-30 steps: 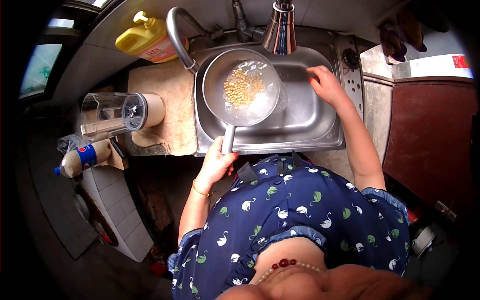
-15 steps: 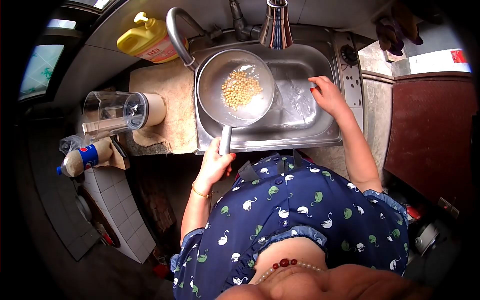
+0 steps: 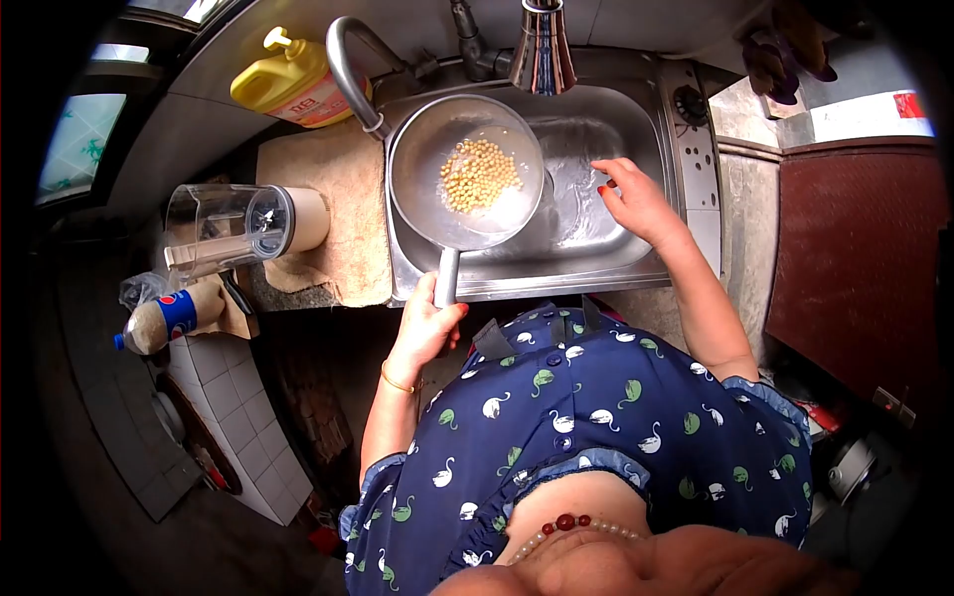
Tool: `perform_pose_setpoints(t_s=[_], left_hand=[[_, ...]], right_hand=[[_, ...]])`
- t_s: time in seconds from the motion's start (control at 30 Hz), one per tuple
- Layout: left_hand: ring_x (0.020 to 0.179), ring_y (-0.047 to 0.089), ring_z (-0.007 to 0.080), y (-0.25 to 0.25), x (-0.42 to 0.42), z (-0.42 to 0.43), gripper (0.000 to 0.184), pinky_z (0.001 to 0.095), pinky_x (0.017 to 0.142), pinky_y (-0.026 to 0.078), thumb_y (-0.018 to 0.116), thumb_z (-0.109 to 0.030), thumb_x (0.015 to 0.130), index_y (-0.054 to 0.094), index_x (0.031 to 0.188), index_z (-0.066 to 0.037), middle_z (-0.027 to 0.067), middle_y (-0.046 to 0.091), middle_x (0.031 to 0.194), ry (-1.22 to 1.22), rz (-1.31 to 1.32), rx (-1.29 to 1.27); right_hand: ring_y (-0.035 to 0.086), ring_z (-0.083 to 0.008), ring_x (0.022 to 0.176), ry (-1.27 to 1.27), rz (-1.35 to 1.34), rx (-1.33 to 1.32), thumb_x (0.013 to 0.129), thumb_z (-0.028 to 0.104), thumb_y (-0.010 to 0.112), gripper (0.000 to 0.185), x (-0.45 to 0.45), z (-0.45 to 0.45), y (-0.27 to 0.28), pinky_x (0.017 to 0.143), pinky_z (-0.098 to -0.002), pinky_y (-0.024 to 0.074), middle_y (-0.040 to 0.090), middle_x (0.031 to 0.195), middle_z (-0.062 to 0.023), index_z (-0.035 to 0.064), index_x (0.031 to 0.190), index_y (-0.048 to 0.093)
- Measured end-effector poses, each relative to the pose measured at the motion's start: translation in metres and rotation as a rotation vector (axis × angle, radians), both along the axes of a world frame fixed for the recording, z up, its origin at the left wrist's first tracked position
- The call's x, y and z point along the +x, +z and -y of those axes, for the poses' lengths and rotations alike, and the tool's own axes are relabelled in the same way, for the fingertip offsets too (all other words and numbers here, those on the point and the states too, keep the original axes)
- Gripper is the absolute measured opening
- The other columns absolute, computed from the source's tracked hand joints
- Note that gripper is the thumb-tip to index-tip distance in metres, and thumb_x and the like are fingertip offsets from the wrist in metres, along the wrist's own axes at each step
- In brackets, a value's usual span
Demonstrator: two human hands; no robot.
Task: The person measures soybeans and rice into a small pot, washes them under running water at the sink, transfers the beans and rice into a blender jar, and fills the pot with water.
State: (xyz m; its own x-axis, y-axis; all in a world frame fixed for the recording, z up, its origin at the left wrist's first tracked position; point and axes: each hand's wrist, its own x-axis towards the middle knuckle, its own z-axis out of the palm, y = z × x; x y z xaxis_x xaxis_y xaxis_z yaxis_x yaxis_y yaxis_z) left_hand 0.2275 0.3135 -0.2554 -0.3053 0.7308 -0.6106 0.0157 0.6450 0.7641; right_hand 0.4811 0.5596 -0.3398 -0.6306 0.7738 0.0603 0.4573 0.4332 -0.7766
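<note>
A round, dull-silver metal pan (image 3: 417,149) cradling pale-yellow beans (image 3: 479,177) is occupying the left part of a shiny, round-cornered stainless-steel sink (image 3: 611,129). A yellow plastic pump jug (image 3: 283,87) behind it is showing a pink-and-white label (image 3: 310,102) with red Chinese characters, and a clear, blue-capped plastic bottle (image 3: 175,316) of pale grains (image 3: 147,332) is wearing a blue band (image 3: 180,313) with the Pepsi roundel. The left hand's (image 3: 427,323) grip is wrapping the pan's grey tubular handle (image 3: 448,273), while the right hand's (image 3: 638,204) grip is hovering half open over the sink's right side, fingers curling loosely and holding nothing.

Beans (image 3: 477,176) are yellow, pan (image 3: 415,189) grey, garment (image 3: 566,397) swan-patterned navy.
</note>
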Motion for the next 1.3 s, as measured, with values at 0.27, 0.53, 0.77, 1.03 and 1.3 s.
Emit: perform_pose_setpoints(t_s=[0.27,0.53,0.77,1.03,1.3], left_hand=[[0.044,0.048,0.0086,0.001,0.000,-0.001,0.036,0.0244,0.038,0.041,0.063,-0.006,0.082,0.044,0.113,-0.005,0.0008,0.053,0.067,0.006,0.005,0.002],[0.045,0.048,0.0085,0.007,0.002,-0.002,0.037,0.0244,0.038,0.041,0.062,-0.006,0.082,0.044,0.115,-0.006,0.0003,0.052,0.065,0.026,-0.007,0.013],[0.044,0.048,0.0085,0.011,0.002,-0.002,0.039,0.0241,0.039,0.042,0.061,-0.005,0.083,0.044,0.117,-0.007,-0.0002,0.051,0.064,0.020,-0.015,0.018],[0.044,0.048,0.0095,0.019,0.005,-0.004,0.038,0.0253,0.040,0.042,0.061,-0.004,0.082,0.045,0.117,-0.005,0.0005,0.051,0.063,-0.002,-0.058,0.001],[0.043,0.046,0.0080,0.021,0.010,-0.005,0.030,0.0240,0.038,0.036,0.062,-0.004,0.080,0.049,0.106,-0.006,-0.0006,0.050,0.061,0.033,-0.083,0.034]], right_hand=[[0.059,-0.0378,0.097,0.190,0.042,0.006,0.081,-0.001,0.052,0.074,-0.021,0.027,0.010,0.088,-0.0430,0.0475,0.057,0.106,-0.0213,0.0170,0.148,0.027],[0.060,-0.0395,0.092,0.240,0.253,-0.042,0.078,0.002,0.053,0.088,-0.059,0.050,0.003,0.080,-0.0473,0.0495,0.058,0.103,-0.0222,0.0198,0.152,0.009],[0.062,-0.0404,0.087,0.223,0.308,-0.061,0.079,0.004,0.052,0.088,-0.076,0.056,-0.004,0.077,-0.0484,0.0508,0.060,0.099,-0.0245,0.0172,0.152,0.005],[0.063,-0.0422,0.086,0.213,0.374,-0.093,0.079,0.007,0.051,0.089,-0.087,0.057,-0.003,0.078,-0.0495,0.0515,0.062,0.099,-0.0274,0.0152,0.152,0.000],[0.064,-0.0417,0.085,0.192,0.387,-0.102,0.078,0.007,0.052,0.091,-0.091,0.059,-0.003,0.079,-0.0490,0.0514,0.063,0.094,-0.0272,0.0114,0.152,-0.002]])
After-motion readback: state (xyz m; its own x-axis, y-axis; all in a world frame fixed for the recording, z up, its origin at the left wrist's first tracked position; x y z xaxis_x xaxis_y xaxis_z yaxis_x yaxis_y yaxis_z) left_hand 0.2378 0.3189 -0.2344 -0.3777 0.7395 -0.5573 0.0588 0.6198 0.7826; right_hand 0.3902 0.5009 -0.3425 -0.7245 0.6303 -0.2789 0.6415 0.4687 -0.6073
